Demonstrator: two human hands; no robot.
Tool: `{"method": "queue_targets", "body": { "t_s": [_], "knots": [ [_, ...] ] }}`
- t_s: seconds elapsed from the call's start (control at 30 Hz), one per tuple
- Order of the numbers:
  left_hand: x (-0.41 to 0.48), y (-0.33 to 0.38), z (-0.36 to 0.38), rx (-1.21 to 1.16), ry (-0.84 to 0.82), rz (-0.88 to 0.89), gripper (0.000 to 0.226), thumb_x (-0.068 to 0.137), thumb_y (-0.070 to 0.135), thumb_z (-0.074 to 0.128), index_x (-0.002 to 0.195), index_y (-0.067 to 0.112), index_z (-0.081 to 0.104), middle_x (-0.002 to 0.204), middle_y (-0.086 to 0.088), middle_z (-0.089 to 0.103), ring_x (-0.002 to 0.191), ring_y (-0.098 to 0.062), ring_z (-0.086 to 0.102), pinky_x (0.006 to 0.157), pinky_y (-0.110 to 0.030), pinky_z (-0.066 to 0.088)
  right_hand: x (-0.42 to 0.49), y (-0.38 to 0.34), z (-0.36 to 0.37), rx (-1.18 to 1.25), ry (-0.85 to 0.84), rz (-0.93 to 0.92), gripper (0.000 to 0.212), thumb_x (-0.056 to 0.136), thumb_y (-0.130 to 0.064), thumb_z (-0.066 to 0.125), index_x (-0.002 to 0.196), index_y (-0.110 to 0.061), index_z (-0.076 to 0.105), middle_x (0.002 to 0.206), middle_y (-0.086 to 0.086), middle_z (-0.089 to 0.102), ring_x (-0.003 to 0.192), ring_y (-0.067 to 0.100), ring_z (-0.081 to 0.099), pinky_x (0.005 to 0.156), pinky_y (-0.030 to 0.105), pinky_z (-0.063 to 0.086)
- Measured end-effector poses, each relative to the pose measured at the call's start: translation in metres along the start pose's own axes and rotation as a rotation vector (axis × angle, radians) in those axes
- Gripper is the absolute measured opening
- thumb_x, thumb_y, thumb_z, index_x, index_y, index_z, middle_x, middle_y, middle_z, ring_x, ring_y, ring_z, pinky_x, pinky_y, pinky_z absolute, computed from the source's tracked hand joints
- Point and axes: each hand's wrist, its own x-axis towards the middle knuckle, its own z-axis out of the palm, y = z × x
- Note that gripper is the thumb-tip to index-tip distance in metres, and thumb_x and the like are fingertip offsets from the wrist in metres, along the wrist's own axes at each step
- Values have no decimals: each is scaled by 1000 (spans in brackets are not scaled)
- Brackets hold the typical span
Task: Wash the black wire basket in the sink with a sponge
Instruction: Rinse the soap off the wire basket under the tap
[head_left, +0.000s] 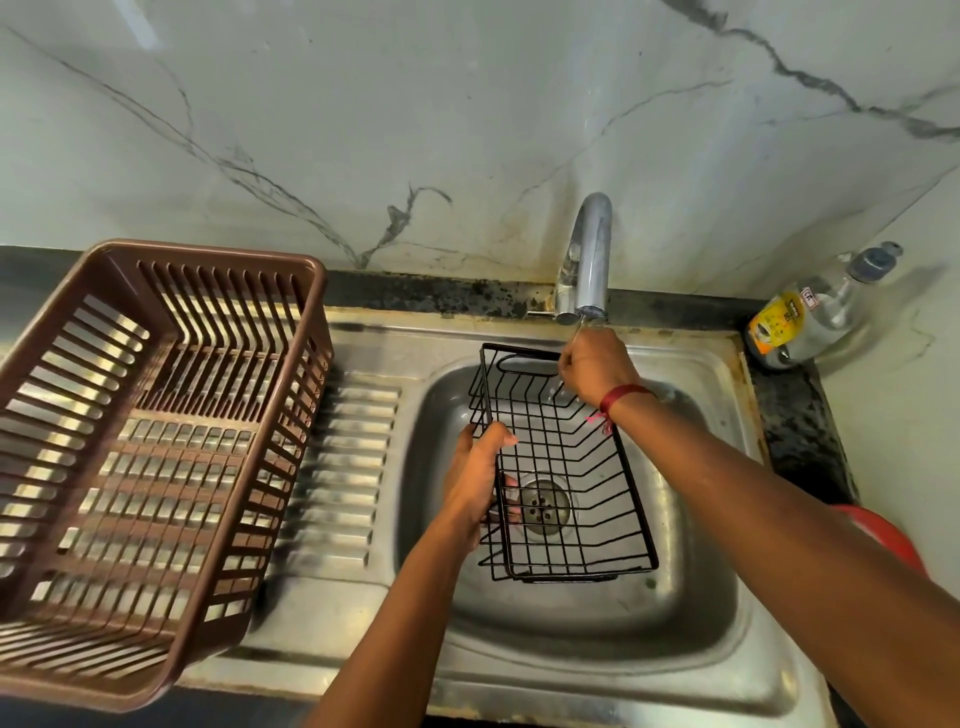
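Black wire basket (566, 467): rectangular, thin black rods in an open grid, handle loop in the far end wall; held tilted over the bowl of the sink, drain visible through its mesh.
Left hand (475, 475): closed around the basket's long left rim, thumb over the top wire, fingers curled under and showing through the grid.
Right hand (595, 366): closed on the far right corner of the basket rim, directly beneath the spout; red thread band (623, 397) tied at the wrist.
Water: thin stream falling from the spout onto the right hand and the far end of the basket.
Stainless steel sink (696, 597): rounded bowl, dull and streaked, round perforated drain (543, 506) at centre; ribbed draining board (343, 467) joined on the left.
Chrome curved tap (587, 260): mounted at the back edge of the sink, grime around its base.
Wall: pale marble-look slab with dark grey veins.
Counter: dark speckled stone framing the sink.
Brown slatted plastic crate (156, 447): sitting on the draining board, left of the bowl, nothing inside.
Clear plastic bottle with yellow label (810, 312): leaning in the back right corner; contents cannot be told.
Red rounded object (888, 535): partly hidden behind the right forearm.
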Motion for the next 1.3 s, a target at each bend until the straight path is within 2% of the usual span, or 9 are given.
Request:
{"method": "queue_targets", "body": {
  "t_s": [0.2,0.3,0.47,0.63,0.77,0.93,1.07,1.2,1.3],
  "knots": [
    [-7,0,-1,20,46,18,111,52,67,63,155,35,36,151,-8,49,126,-34,59,102,-66,50,-12,1,-4,201,103,64,9,76,-1,75,76,-10,76,80,2,74,74,9,65,84,24,52],
    [-7,-5,-3,13,60,-1,116,63,64,68,164,38,18,165,-7,34,136,-34,53,108,-64,46,-21,0,-1,378,59,146,5,77,-8,77,74,-10,74,75,0,73,61,1,63,69,21,54],
    [-6,-18,-5,1,64,16,97,89,36,68,166,32,10,169,-8,29,146,-32,39,118,-57,35,-37,8,12,300,21,222,17,88,-7,61,78,-12,74,78,-9,67,73,6,62,75,19,47],
    [-14,-28,-2,-46,56,-23,101,84,30,72,163,43,10,168,-9,30,144,-33,40,115,-61,38,-54,28,37,260,-60,380,29,90,-15,59,61,-15,54,58,4,54,60,20,52,61,32,49],
    [-22,-35,4,-51,16,-40,118,66,39,79,160,51,8,169,-11,25,143,-34,40,115,-62,38,-60,25,46,546,-143,481,23,99,-20,47,84,-10,62,75,10,68,72,25,67,67,40,56],
    [-18,-53,10,-105,-37,-69,129,50,49,87,152,62,10,168,-14,26,140,-38,46,112,-65,41,-61,11,42,220,-4,320,16,96,-18,52,98,-8,65,95,11,67,88,27,64,75,38,54],
    [-18,-47,15,-142,-99,-44,133,52,50,81,158,58,2,173,-12,15,147,-36,38,118,-65,34,-78,-9,47,4,249,-165,35,87,2,58,122,-4,59,127,17,56,107,28,59,85,32,55],
    [-26,-16,27,-123,-171,7,123,65,39,70,163,46,-3,174,-5,10,153,-31,29,124,-61,22,-72,-4,66,-45,-35,-106,52,101,-24,34,148,-4,25,155,17,26,145,30,19,119,40,20],
    [-22,5,36,-117,-190,80,102,80,27,59,165,40,3,169,1,25,140,-18,42,122,-52,31,-63,-1,68,-116,-16,61,66,99,-45,9,151,-4,6,160,15,3,148,27,-5,121,41,-2]
  ]
}}
